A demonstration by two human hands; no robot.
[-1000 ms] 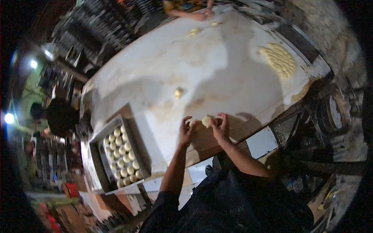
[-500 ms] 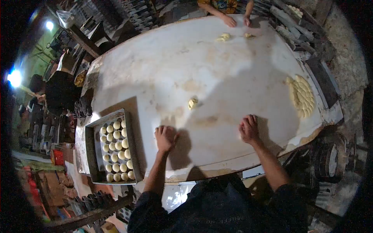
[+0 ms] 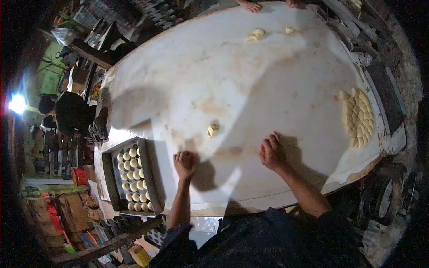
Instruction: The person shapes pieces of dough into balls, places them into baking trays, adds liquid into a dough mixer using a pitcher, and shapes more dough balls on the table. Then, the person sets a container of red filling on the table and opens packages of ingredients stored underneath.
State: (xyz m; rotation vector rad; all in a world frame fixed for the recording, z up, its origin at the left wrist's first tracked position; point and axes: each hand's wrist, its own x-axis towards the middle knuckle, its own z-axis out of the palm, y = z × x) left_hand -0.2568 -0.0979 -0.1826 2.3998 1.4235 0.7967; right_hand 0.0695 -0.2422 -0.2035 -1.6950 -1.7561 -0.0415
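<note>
My left hand rests palm down on the pale tabletop, near the tray, its fingers curled and close together. Farther right, my right hand is curled in the same way against the surface. Whatever lies under either palm is hidden. Ahead of and between my hands sits a small lump of yellowish dough. To the left stands a metal tray with rows of round dough balls. At the right edge lies a flat cluster of cut dough pieces, pressed side by side.
Across the table are another person's hands, partly cut off by the frame. Dough pieces and a smaller lump lie before them. A dark metal pan borders the right edge. A bright lamp shines at left.
My right hand has shifted left, closer to my left hand, which stays near the tray. The whole view has tilted slightly. The other person's hands now sit farther toward the top edge.
</note>
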